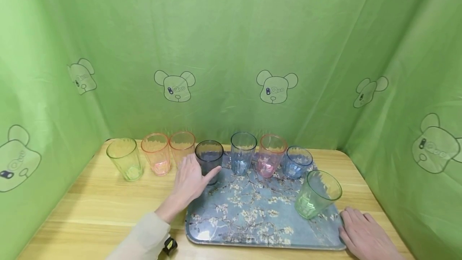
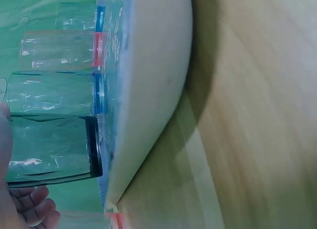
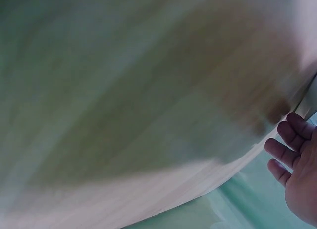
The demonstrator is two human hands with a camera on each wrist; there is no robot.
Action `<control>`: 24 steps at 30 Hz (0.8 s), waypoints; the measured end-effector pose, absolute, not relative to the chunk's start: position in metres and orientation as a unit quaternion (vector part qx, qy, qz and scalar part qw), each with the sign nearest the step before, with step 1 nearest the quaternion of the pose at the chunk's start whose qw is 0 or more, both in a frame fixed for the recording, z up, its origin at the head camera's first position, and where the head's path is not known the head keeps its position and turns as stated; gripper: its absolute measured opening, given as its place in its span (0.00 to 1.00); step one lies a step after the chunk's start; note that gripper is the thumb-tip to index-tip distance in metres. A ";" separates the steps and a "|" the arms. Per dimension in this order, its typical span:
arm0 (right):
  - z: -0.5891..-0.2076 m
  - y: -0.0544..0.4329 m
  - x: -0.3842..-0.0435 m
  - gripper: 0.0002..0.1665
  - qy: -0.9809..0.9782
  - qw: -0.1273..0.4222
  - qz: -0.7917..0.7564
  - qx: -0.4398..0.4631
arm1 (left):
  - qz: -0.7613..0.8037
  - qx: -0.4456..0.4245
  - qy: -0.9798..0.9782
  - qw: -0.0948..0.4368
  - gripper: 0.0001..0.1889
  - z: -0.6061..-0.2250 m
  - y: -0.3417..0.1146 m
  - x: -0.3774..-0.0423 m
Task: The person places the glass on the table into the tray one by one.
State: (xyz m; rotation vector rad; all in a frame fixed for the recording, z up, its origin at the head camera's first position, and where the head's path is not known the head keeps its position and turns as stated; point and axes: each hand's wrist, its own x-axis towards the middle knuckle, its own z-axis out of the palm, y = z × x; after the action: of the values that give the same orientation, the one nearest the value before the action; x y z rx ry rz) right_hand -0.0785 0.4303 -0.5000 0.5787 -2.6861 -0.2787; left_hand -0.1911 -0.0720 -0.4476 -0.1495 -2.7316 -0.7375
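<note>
My left hand is around a dark grey clear tumbler at the tray's far left corner. In the head view the thumb crosses the tumbler's near side, with the fingers along its left. The left wrist view shows curled fingertips against the side of the dark tumbler, its base close to the tray. My right hand rests on the table at the right edge of the flowered blue tray, thumb side by the rim. Its fingers look relaxed and hold nothing.
On the tray stand a blue tumbler, a pink one, a short blue one and a green one. Left of it are a yellow-green tumbler and two orange-pink ones. Green curtains enclose the table.
</note>
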 end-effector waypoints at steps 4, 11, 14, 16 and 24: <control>-0.499 0.430 -0.079 0.12 -0.955 0.188 -0.100 0.205 | -0.260 -0.041 -0.953 0.150 0.51 -0.448 -0.067 -0.193; -0.499 0.430 -0.079 0.12 -0.953 0.195 -0.099 0.211 | -0.244 -0.033 -0.957 0.156 0.48 -0.451 -0.058 -0.195; -0.499 0.430 -0.079 0.12 -0.952 0.198 -0.098 0.213 | -0.237 -0.031 -0.957 0.162 0.47 -0.453 -0.055 -0.197; -0.499 0.430 -0.079 0.12 -0.952 0.199 -0.098 0.213 | -0.237 -0.028 -0.957 0.164 0.47 -0.454 -0.052 -0.198; -0.499 0.430 -0.077 0.13 -0.955 0.188 -0.101 0.206 | -0.230 -0.012 -0.958 0.172 0.45 -0.456 -0.046 -0.204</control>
State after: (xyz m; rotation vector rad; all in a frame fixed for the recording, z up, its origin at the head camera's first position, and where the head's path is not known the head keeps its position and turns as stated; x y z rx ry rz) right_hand -0.0772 0.4296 -0.4990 0.5804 -2.6860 -0.2850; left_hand -0.2039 -0.0461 -0.4561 -0.0340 -2.7181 -0.6513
